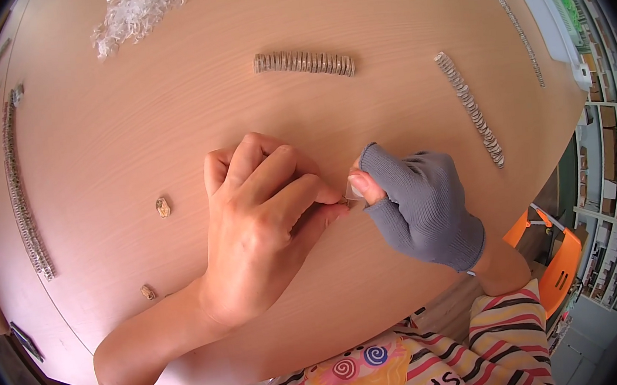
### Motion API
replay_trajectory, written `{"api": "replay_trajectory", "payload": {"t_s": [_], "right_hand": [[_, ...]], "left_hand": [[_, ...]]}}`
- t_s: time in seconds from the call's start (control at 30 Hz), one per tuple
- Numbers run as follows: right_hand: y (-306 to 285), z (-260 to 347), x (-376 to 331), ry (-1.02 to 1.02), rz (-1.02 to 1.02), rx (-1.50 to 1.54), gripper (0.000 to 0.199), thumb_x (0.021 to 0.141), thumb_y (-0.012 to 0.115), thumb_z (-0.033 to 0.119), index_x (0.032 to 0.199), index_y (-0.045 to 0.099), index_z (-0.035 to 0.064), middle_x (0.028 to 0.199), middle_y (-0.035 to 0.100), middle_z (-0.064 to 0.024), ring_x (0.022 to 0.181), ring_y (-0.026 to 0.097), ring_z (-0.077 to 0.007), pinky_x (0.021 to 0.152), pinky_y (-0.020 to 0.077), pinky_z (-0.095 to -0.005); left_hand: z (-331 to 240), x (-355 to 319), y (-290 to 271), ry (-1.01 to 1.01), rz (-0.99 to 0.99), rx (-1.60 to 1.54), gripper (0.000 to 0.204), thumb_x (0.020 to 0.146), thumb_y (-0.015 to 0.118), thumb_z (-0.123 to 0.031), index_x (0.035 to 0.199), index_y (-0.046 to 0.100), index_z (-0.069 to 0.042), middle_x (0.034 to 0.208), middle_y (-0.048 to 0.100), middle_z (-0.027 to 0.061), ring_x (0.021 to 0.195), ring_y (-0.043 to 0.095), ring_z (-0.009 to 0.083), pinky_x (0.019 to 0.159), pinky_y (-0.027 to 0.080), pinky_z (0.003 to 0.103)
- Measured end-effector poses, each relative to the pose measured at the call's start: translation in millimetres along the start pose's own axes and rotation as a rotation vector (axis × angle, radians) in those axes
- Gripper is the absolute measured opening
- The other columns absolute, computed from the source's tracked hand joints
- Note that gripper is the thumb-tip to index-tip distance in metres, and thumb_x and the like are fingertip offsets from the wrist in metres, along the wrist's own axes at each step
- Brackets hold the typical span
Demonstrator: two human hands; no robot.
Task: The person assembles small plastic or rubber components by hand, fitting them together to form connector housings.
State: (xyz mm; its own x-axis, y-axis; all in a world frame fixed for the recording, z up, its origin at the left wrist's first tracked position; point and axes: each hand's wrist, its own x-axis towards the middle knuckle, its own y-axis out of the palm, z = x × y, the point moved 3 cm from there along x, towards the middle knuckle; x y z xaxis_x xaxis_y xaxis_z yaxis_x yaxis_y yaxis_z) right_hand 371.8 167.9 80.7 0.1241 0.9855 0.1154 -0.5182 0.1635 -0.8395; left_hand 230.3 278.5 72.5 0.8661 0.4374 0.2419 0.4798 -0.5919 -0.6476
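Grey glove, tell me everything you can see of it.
The glove looks like a finely ribbed knit, plain grey, with a short cuff ending at the wrist. It is worn on the right hand, its back toward the camera and its fingers curled. Bare fingertips show at its left side. It is over the table, right of the bare left hand. Its palm is hidden.

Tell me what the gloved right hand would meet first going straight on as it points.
The right hand would probably meet the left hand first, just toward picture left; depth is unclear.
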Motion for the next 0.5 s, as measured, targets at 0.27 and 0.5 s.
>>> {"api": "replay_trajectory", "payload": {"t_s": [0.27, 0.5], "right_hand": [[-2.3, 5.2, 2.0, 0.005, 0.021, -0.039, 0.016, 0.097, 0.062, 0.012, 0.085, 0.057, 0.0030, 0.053, 0.044, -0.0092, 0.041, 0.045, -0.0269, 0.043, 0.0349, -0.0362], [-0.9, 12.0, 3.5, 0.009, -0.013, -0.112, 0.018, 0.097, 0.064, 0.015, 0.085, 0.056, 0.0047, 0.052, 0.045, -0.0090, 0.040, 0.045, -0.0272, 0.042, 0.0350, -0.0381]], "left_hand": [[-0.6, 0.6, 0.8, 0.007, -0.010, 0.004, 0.023, 0.062, 0.087, -0.012, 0.078, 0.071, -0.013, 0.085, 0.063, -0.0048, 0.093, 0.054, 0.0196, 0.085, 0.033, 0.037], [-0.5, 0.6, 0.4, 0.009, -0.001, 0.030, 0.022, 0.062, 0.087, -0.013, 0.078, 0.072, -0.013, 0.084, 0.063, -0.0045, 0.093, 0.054, 0.0198, 0.085, 0.033, 0.037]]}}
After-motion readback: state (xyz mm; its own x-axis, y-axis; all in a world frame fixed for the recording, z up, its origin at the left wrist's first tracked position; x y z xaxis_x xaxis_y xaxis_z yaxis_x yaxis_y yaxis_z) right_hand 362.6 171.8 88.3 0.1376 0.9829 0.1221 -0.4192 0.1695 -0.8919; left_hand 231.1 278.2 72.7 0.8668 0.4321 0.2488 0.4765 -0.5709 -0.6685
